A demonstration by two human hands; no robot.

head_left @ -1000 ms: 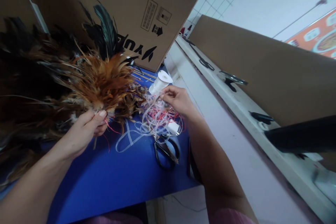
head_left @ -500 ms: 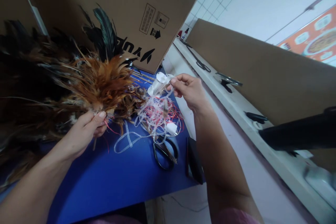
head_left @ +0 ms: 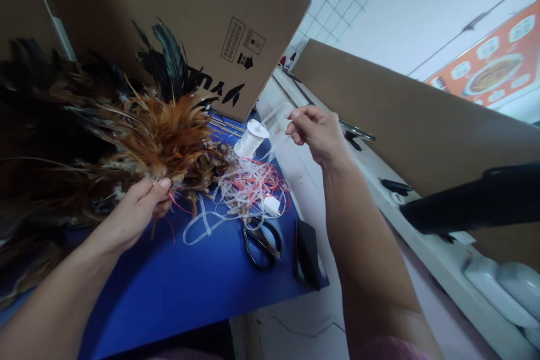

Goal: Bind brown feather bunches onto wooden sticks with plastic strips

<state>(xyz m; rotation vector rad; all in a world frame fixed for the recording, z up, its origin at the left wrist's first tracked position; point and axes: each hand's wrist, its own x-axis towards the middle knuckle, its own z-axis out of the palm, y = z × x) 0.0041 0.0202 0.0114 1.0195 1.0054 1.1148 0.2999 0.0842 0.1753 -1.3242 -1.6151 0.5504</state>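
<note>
My left hand (head_left: 145, 202) is closed on the base of an orange-brown feather bundle (head_left: 169, 129), its thumb pressed on top. Dark green-black feathers rise at its back, and red string trails from beside the thumb. Off to the right, my right hand (head_left: 314, 129) is pinched on a clear ribbon (head_left: 276, 111), held up past the table edge. A white spool (head_left: 252, 138) stands tilted just left of that ribbon. Below the spool lies a tangle of clear ribbon and red string (head_left: 251, 185). Black-handled scissors (head_left: 261, 244) sit in front of the tangle, partly under it.
The blue table (head_left: 169, 292) carries more feathers (head_left: 50, 118) on the left. A large cardboard box (head_left: 202, 5) stands behind. Near the right edge lies a black flat object (head_left: 307, 253). A ledge with several items, including a black cylinder (head_left: 464, 202), runs along the right.
My right hand has moved right and slightly up, away from the spool and tangle, drawing the ribbon with it. My left hand has stayed on the feather bundle.
</note>
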